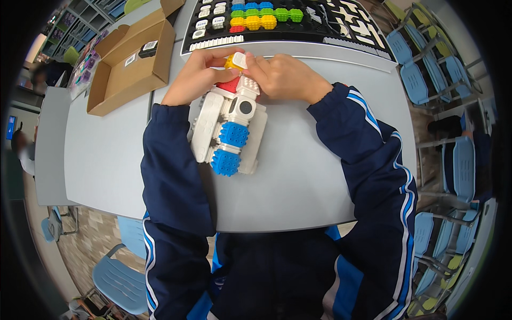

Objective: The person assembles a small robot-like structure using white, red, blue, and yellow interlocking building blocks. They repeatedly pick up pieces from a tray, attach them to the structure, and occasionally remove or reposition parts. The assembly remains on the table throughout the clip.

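A toy built of chunky studded blocks (234, 133) lies on the grey table, with white side pieces, two blue blocks at its near end and a red block (229, 85) toward its far end. My left hand (202, 72) is closed around the far end, its fingers by a yellow block (230, 62). A white piece (239, 60) sits against the yellow block, and my right hand (277, 74) pinches at its right side. Part of the yellow block is covered by my fingers.
Just beyond my hands stands a black-lined tray (314, 49) of sorted blocks and white parts. An open cardboard box (101, 101) is at the left, holding a small black item. Blue chairs (458, 165) line the right side; the table edge (288, 230) is near my body.
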Action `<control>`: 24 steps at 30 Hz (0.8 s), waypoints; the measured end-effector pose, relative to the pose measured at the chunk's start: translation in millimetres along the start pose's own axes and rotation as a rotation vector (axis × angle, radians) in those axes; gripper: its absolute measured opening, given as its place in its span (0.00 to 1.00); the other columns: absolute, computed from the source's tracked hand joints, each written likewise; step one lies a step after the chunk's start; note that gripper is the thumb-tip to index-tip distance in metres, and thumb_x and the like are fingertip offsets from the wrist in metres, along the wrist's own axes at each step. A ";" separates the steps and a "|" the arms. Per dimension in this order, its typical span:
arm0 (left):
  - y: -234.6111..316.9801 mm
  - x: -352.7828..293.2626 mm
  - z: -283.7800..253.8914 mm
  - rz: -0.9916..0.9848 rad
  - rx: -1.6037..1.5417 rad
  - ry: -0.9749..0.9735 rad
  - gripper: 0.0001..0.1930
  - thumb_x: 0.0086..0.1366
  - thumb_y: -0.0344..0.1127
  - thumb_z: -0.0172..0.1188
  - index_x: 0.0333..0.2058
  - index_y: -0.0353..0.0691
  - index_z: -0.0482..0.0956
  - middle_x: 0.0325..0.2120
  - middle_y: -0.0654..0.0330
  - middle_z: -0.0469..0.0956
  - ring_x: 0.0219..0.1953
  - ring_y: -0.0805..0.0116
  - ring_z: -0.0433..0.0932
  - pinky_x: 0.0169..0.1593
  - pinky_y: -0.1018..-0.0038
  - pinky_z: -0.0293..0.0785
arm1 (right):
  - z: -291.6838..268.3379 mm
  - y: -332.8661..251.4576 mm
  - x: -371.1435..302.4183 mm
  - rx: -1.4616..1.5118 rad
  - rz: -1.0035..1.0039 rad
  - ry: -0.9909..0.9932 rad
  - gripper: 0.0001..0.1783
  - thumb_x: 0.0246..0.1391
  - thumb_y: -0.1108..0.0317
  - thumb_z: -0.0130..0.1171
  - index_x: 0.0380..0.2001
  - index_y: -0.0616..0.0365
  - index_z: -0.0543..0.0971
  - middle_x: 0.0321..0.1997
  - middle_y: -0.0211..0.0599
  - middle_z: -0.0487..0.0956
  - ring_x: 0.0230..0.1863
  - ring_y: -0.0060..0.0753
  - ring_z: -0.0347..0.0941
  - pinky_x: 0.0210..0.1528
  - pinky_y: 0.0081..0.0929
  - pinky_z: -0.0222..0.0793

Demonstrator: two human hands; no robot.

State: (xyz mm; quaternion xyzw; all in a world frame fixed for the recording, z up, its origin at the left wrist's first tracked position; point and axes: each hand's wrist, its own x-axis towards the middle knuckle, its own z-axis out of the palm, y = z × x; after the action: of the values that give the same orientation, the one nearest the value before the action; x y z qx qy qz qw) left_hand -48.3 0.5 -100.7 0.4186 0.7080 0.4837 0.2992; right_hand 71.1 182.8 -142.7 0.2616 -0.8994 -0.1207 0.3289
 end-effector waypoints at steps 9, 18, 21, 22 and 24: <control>-2.9 1.4 1.6 0.033 0.042 0.020 0.25 0.56 0.26 0.61 0.55 0.35 0.75 0.41 0.49 0.81 0.39 0.73 0.79 0.44 0.77 0.75 | 2.5 2.9 -4.1 0.015 0.005 -0.005 0.26 0.43 0.69 0.64 0.42 0.81 0.73 0.23 0.41 0.76 0.17 0.35 0.73 0.19 0.28 0.69; 0.1 0.4 3.1 0.069 -0.047 -0.031 0.27 0.54 0.21 0.60 0.55 0.35 0.75 0.46 0.53 0.80 0.47 0.71 0.78 0.53 0.78 0.70 | -13.0 23.5 1.6 0.170 0.109 0.151 0.17 0.50 0.72 0.57 0.44 0.69 0.75 0.18 0.39 0.75 0.16 0.38 0.74 0.19 0.30 0.70; 3.7 0.2 2.9 0.060 -0.085 -0.096 0.27 0.53 0.21 0.60 0.55 0.36 0.75 0.46 0.55 0.80 0.48 0.72 0.77 0.53 0.78 0.70 | -14.4 36.5 1.9 0.166 0.159 0.212 0.16 0.52 0.69 0.58 0.44 0.64 0.77 0.21 0.38 0.78 0.17 0.37 0.75 0.20 0.27 0.71; 0.6 1.6 2.4 0.086 -0.076 -0.099 0.27 0.53 0.20 0.60 0.55 0.37 0.75 0.47 0.56 0.79 0.48 0.73 0.77 0.52 0.79 0.71 | -17.7 40.8 1.9 0.158 0.188 0.230 0.16 0.53 0.67 0.58 0.44 0.63 0.77 0.22 0.38 0.79 0.17 0.37 0.75 0.21 0.25 0.71; -2.3 1.8 -1.1 0.075 -0.063 -0.082 0.27 0.53 0.20 0.59 0.55 0.38 0.75 0.47 0.56 0.79 0.48 0.74 0.77 0.50 0.80 0.72 | -35.1 55.4 -4.4 0.498 0.571 0.194 0.17 0.54 0.63 0.60 0.45 0.58 0.79 0.26 0.38 0.80 0.20 0.35 0.76 0.25 0.25 0.72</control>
State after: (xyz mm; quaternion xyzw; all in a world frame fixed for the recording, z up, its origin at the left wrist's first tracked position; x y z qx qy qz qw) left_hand -50.7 1.2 -102.5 0.4548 0.6633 0.4990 0.3228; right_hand 75.3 229.8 -97.0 0.0828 -0.9024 0.2232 0.3593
